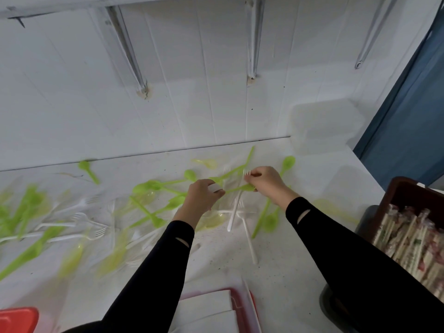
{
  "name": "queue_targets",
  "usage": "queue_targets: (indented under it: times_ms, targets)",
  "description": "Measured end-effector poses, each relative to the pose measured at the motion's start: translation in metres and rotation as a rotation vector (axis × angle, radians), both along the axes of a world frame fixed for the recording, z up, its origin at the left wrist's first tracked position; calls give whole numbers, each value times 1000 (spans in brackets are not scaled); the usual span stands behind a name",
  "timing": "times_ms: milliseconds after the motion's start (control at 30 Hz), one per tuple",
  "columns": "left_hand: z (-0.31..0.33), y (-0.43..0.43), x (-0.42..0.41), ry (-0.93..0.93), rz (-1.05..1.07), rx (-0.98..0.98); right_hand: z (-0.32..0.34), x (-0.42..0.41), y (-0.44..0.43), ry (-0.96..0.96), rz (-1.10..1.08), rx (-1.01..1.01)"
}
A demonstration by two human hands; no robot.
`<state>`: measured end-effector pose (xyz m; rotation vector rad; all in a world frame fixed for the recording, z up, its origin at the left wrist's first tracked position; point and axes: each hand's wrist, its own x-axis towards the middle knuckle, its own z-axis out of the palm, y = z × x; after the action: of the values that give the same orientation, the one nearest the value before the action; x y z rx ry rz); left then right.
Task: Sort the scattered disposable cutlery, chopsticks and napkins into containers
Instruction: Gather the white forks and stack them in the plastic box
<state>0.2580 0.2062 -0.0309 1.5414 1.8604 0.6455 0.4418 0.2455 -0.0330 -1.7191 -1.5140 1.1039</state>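
While the right hand [263, 182] pinches a white fork [247, 173] and the left hand [204, 195] curls on a green spoon [237, 189] between them, low over the counter [300, 260], the crossed cutlery [153, 212] around may snag; a quick lift could drag pieces off the edge.

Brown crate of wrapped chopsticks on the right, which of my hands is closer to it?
Right. The right hand is over the scattered cutlery, left of the brown crate, pinching a white fork; the left hand is farther left, beyond the right one.
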Motion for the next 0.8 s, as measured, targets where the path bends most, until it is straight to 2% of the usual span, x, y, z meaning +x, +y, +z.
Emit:
queue_targets:
  times_ms: [133, 233, 367, 433, 533, 633, 733, 800]
  targets:
    - [-5, 1, 3, 11, -13, 73, 18, 1, 4, 189, -134, 43]
    - [-10, 1, 8, -5, -137, 186, 35, 3, -4, 368, -48, -38]
    - [-14, 2, 19, 21, -151, 284, 41, -5, -17, 312, 132, -121]
    - [-14, 6, 15, 102, -132, 267, 41, -8, -16, 331, 102, -121]
    - [-14, 6, 2, 232, -65, 175, 36, -4, -8, 383, -72, -108]
    - [-15, 3, -12, 350, 53, 59, 25, 2, -4, 290, -172, -122]
    - [-17, 4, -20, 356, 158, 2, 11, 1, -6, 41, -32, -203]
    - [-18, 5, -24, 341, 190, -4, 7, -1, -9, -45, 103, -261]
